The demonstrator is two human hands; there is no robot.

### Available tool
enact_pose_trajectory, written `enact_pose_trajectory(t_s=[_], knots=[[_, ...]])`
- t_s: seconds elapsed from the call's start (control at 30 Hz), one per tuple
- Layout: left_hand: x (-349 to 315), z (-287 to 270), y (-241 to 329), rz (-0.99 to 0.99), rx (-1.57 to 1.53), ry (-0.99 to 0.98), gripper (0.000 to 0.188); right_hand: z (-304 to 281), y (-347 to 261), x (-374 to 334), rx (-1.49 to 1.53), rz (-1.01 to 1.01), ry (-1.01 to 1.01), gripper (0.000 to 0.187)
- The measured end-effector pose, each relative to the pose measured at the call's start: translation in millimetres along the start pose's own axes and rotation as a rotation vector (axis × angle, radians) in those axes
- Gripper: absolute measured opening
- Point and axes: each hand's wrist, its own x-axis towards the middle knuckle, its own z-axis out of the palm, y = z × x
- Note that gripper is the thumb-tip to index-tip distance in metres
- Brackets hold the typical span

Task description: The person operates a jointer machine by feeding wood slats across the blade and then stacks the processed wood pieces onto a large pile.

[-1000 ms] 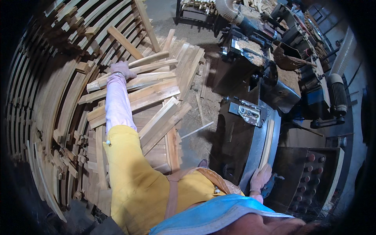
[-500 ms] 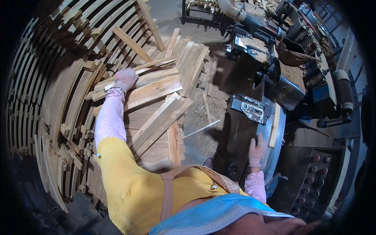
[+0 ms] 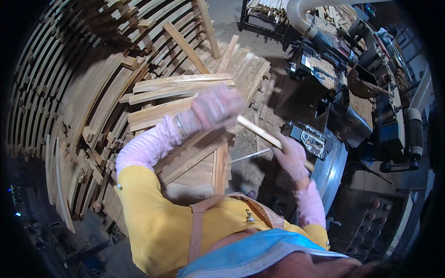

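Observation:
A wooden strip [image 3: 260, 131] slants across the gap between the wood pile and the machine. My right hand [image 3: 291, 157], in a pale glove, is closed around its lower right part, beside the curved metal machine bed [image 3: 332, 160]. At the strip's upper left end is my left hand [image 3: 217, 107], gloved and smeared by motion; its fingers look closed on that end, partly hidden. Beneath and behind the left hand lie several loose wooden strips [image 3: 181, 81] on a stack of boards [image 3: 250, 69].
Tall stacks of curved wooden slats [image 3: 92, 88] fill the left side. A machine head with a metal clamp block [image 3: 311, 140] stands at right, with a control panel [image 3: 371, 222] nearer me. A ribbed hose [image 3: 300, 16] runs behind. Thin offcuts [image 3: 250, 155] lie on the floor.
My left hand has moved right from the loose strips. My right hand has risen slightly and now grips a strip. The strip that lay on the machine bed no longer shows there.

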Motion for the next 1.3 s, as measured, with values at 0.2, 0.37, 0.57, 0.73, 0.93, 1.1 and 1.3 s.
enact_pose_trajectory(t_s=[0.2,0.37,0.57,0.73,0.93,1.1,1.3], knots=[[15.4,79.9,-165.5,-0.821,-0.002,-0.295,0.084,33.8,100.2,-185.1,0.213,0.64,0.491,0.053],[-32.6,127.0,-235.1,-1.121,-0.146,-0.711,0.099,110.3,109.9,-319.4,-0.272,1.055,0.41,0.053],[-59.7,109.9,-222.6,-0.976,-0.22,-0.758,0.092,126.9,189.3,-250.1,-0.395,0.801,0.65,0.035],[-107.5,76.0,-138.6,-0.911,-0.138,-0.628,0.094,100.1,266.2,-135.2,-0.365,0.918,0.645,0.036],[-130.0,41.0,-42.5,-1.183,-0.278,-0.564,0.091,71.1,247.9,-71.4,-0.116,0.691,0.719,0.026],[-145.6,29.2,-25.3,-1.164,-0.188,-0.491,0.092,114.9,174.0,-73.8,0.18,0.365,0.715,0.033],[-162.5,0.8,-10.9,-1.277,-0.728,-0.232,0.083,123.5,94.5,-87.0,0.511,0.342,0.424,0.035]])
